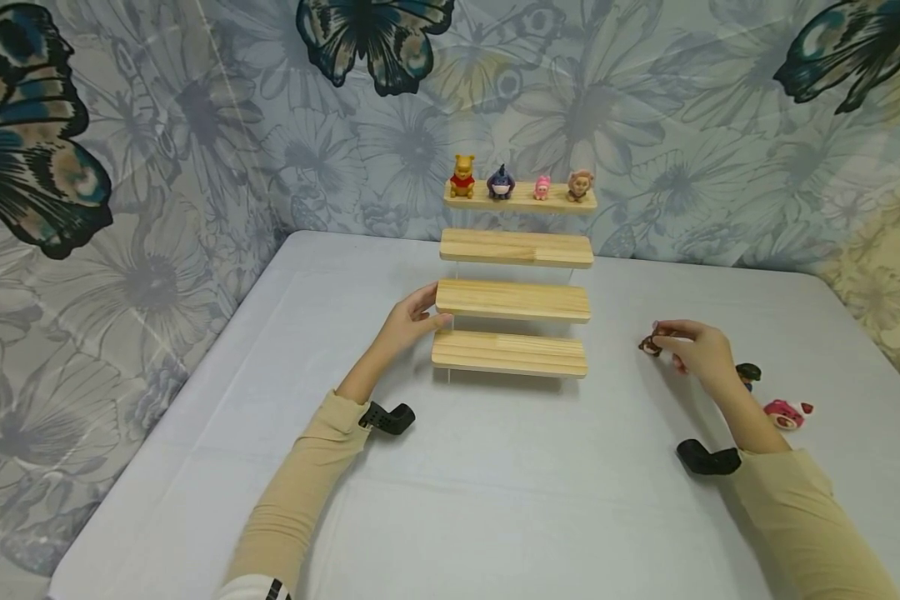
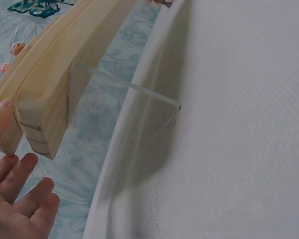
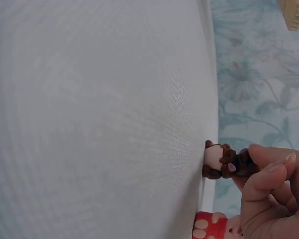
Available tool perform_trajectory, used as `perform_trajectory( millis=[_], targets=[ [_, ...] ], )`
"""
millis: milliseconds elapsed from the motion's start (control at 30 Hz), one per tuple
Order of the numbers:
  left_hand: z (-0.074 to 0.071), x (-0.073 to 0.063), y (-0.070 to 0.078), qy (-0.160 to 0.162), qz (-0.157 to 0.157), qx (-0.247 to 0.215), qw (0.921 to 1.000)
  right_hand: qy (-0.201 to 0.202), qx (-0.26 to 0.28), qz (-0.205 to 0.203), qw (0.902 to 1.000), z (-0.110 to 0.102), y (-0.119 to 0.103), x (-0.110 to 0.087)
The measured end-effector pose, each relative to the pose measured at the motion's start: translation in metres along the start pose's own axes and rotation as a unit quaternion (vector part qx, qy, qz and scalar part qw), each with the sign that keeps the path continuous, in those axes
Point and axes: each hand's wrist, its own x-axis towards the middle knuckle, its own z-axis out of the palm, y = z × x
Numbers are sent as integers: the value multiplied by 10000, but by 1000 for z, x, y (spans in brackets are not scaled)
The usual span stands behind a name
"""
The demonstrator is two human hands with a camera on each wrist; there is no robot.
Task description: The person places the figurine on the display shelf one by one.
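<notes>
A four-step wooden display shelf (image 1: pixel 512 302) on clear supports stands mid-table. My left hand (image 1: pixel 411 321) is at its left side, thumb and fingertips on the end of a board (image 2: pixel 40 122); the other fingers are spread below. To the right of the shelf, my right hand (image 1: pixel 693 350) pinches a small dark-brown figurine (image 1: pixel 650 346) by its head between thumb and fingers. In the right wrist view this brown figurine (image 3: pixel 220 160) shows a pale belly, its base close over the white cloth.
On the top board stand a yellow bear figurine (image 1: pixel 462 177), a blue-grey donkey (image 1: pixel 500 182), a pink piglet (image 1: pixel 542 188) and a tan figurine (image 1: pixel 580 185). Near my right forearm are a dark-capped figurine (image 1: pixel 748 374) and a pink one (image 1: pixel 786 413). Butterfly-print cloth hangs behind.
</notes>
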Motion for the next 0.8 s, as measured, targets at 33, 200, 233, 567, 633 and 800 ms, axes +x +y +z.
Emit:
perform_trajectory(
  millis=[33,200,233,567,633,800],
  targets=[
    [0,0,0,1,5,-3,10000,14,27,12,10000,0,0,0],
    [0,-1,2,0,16,-28,10000,61,162,27,9998,-1,0,0],
    [0,-1,2,0,13,-38,10000,71,181,21,9998,-1,1,0],
    [1,-1,2,22,-18,-10,10000,27,391,48,9992,-2,-1,0],
    [1,-1,2,18,-8,-24,10000,5,440,82,9990,-3,-2,0],
    [0,0,1,23,-10,-44,10000,-42,573,189,9982,-3,-5,0]
  ],
)
